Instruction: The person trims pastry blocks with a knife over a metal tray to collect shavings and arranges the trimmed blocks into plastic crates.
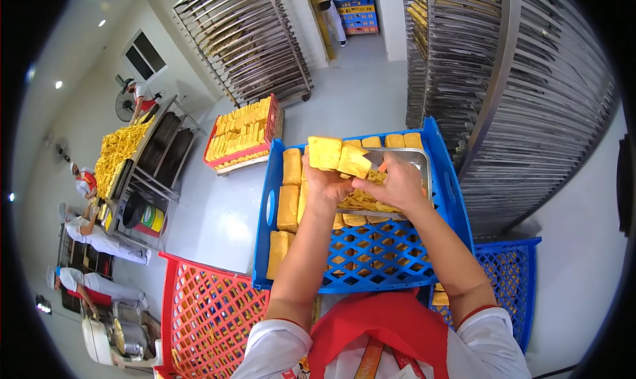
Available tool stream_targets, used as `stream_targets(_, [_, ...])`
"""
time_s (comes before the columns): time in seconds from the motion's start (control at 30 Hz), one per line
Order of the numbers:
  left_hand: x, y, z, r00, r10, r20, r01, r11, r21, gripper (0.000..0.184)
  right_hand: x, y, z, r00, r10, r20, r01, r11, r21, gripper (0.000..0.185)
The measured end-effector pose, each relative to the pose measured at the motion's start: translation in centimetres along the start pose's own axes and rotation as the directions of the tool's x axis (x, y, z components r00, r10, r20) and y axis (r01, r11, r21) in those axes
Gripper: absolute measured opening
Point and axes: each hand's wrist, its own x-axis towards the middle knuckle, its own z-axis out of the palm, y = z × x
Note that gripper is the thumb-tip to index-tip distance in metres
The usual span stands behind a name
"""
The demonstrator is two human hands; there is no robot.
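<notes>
My left hand (324,183) is closed around yellow bread loaves, holding a squarish loaf (324,154) and a second loaf (354,161) beside it, over the left side of a metal tray (426,163). Just to the right, my right hand (399,183) has its fingers curled near the second loaf. A bit of orange shows at its fingers, perhaps the handle of a small tool mostly hidden in the grip. Yellow trimmings (368,201) lie in the tray. The tray rests on a blue crate (377,246) with more loaves (287,208) along its left side and far edge.
A red crate (212,299) stands at lower left, another blue crate (507,266) at lower right. Stacked bread fills a red crate (238,137) ahead. Metal racks (530,101) rise on the right. Several co-workers stand along a table (149,147) at left.
</notes>
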Motion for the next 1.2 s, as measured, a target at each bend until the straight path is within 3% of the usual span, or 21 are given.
stream_targets(0.07, [0.1, -0.4, -0.3, 0.997, -0.004, 0.078, 0.01, 0.998, -0.065, 0.062, -0.1, -0.1, 0.1, 1.0, -0.003, 0.027, 0.003, 1.0, -0.008, 0.068])
stream_targets(0.2, [-0.4, -1.1, -0.2, 0.999, 0.031, 0.012, -0.03, 0.994, -0.101, 0.061, -0.1, -0.2, 0.2, 0.993, 0.042, 0.113, -0.038, 0.999, -0.038, 0.066])
stream_targets(0.27, [-0.8, -1.3, 0.3, 0.996, 0.082, -0.027, -0.084, 0.99, -0.111, 0.057, 0.1, 0.3, 0.4, 0.941, 0.138, 0.309, -0.151, 0.988, 0.016, 0.064])
stream_targets(0.4, [-0.7, -1.4, 0.3, 0.99, 0.143, 0.009, -0.142, 0.986, -0.091, 0.059, 0.2, 0.3, 0.5, 0.914, 0.18, 0.363, -0.202, 0.979, 0.023, 0.061])
stream_targets(0.5, [-0.9, -0.5, 0.0, 0.968, 0.217, -0.127, -0.223, 0.974, -0.036, 0.064, 0.5, -1.8, -2.7, 0.862, 0.191, 0.47, -0.1, 0.972, -0.212, 0.057])
stream_targets(0.57, [-0.8, 0.7, -2.2, 0.962, 0.256, 0.096, -0.261, 0.965, 0.042, 0.06, 0.3, -1.1, -3.6, 0.851, 0.201, 0.486, 0.087, 0.858, -0.507, 0.054])
stream_targets(0.6, [-0.9, 0.8, -2.7, 0.949, 0.301, 0.092, -0.304, 0.952, 0.026, 0.06, 0.2, 0.4, -3.6, 0.871, 0.243, 0.427, 0.023, 0.848, -0.529, 0.055])
stream_targets(0.63, [-0.8, 0.3, -2.9, 0.817, 0.571, 0.079, -0.563, 0.761, 0.322, 0.066, 0.3, 1.8, -3.5, 0.891, 0.263, 0.371, -0.025, 0.843, -0.537, 0.059])
stream_targets(0.67, [-0.7, 0.3, -3.2, 0.598, 0.791, 0.127, -0.688, 0.426, 0.588, 0.079, 0.6, 2.1, -4.0, 0.926, 0.193, 0.324, -0.035, 0.9, -0.435, 0.06])
stream_targets(0.7, [-0.1, 0.6, -4.4, 0.514, 0.81, 0.283, -0.751, 0.266, 0.605, 0.089, 0.9, 2.2, -4.3, 0.952, 0.123, 0.281, -0.03, 0.949, -0.314, 0.061])
stream_targets(0.73, [0.4, 0.6, -5.6, 0.431, 0.795, 0.427, -0.785, 0.098, 0.611, 0.1, 1.3, 3.0, -3.6, 0.938, 0.169, 0.303, -0.183, 0.983, 0.019, 0.07])
stream_targets(0.77, [0.4, 0.4, -5.8, 0.401, 0.792, 0.461, -0.69, -0.07, 0.72, 0.098, 1.8, 2.8, -2.6, 0.902, 0.217, 0.372, -0.346, 0.879, 0.327, 0.08])
stream_targets(0.8, [-0.3, 0.3, -5.3, 0.478, 0.734, 0.482, -0.735, 0.034, 0.677, 0.099, 2.2, 0.6, -2.6, 0.902, 0.148, 0.406, -0.301, 0.889, 0.346, 0.08])
stream_targets(0.87, [-3.5, -0.1, -3.1, 0.628, 0.621, 0.47, -0.727, 0.251, 0.64, 0.098, 2.1, -3.4, -3.9, 0.836, 0.074, 0.544, -0.448, 0.665, 0.597, 0.097])
stream_targets(0.93, [-4.9, -0.1, -3.0, 0.673, 0.538, 0.508, -0.676, 0.17, 0.717, 0.103, 2.1, -2.4, -1.3, 0.763, -0.083, 0.641, -0.496, 0.56, 0.663, 0.105])
stream_targets(0.97, [-5.7, 0.1, -2.8, 0.703, 0.545, 0.458, -0.64, 0.203, 0.741, 0.105, 2.2, -0.8, -0.5, 0.67, -0.148, 0.727, -0.594, 0.48, 0.645, 0.096])
stream_targets(1.0, [-6.5, 0.2, -2.6, 0.732, 0.548, 0.406, -0.602, 0.24, 0.762, 0.109, 1.5, -0.6, 0.9, 0.662, -0.16, 0.732, -0.59, 0.49, 0.641, 0.096])
stream_targets(1.03, [-7.3, 0.3, -2.3, 0.723, 0.564, 0.4, -0.606, 0.238, 0.759, 0.109, 0.7, -1.5, 2.3, 0.717, -0.004, 0.697, -0.659, 0.323, 0.679, 0.09])
stream_targets(1.1, [-9.0, 1.1, -2.2, 0.838, 0.524, 0.155, -0.359, 0.313, 0.879, 0.112, 0.1, -3.9, 3.6, 0.716, 0.094, 0.691, -0.697, 0.139, 0.703, 0.081])
stream_targets(1.13, [-9.7, 1.6, -2.5, 0.827, 0.543, 0.145, -0.36, 0.314, 0.878, 0.112, -0.2, -5.4, 4.2, 0.714, 0.143, 0.686, -0.697, 0.046, 0.716, 0.077])
stream_targets(1.2, [-10.7, 2.2, -2.9, 0.865, 0.494, 0.09, -0.264, 0.295, 0.918, 0.107, -1.3, -5.6, 4.7, 0.682, -0.044, 0.73, -0.73, 0.024, 0.684, 0.077])
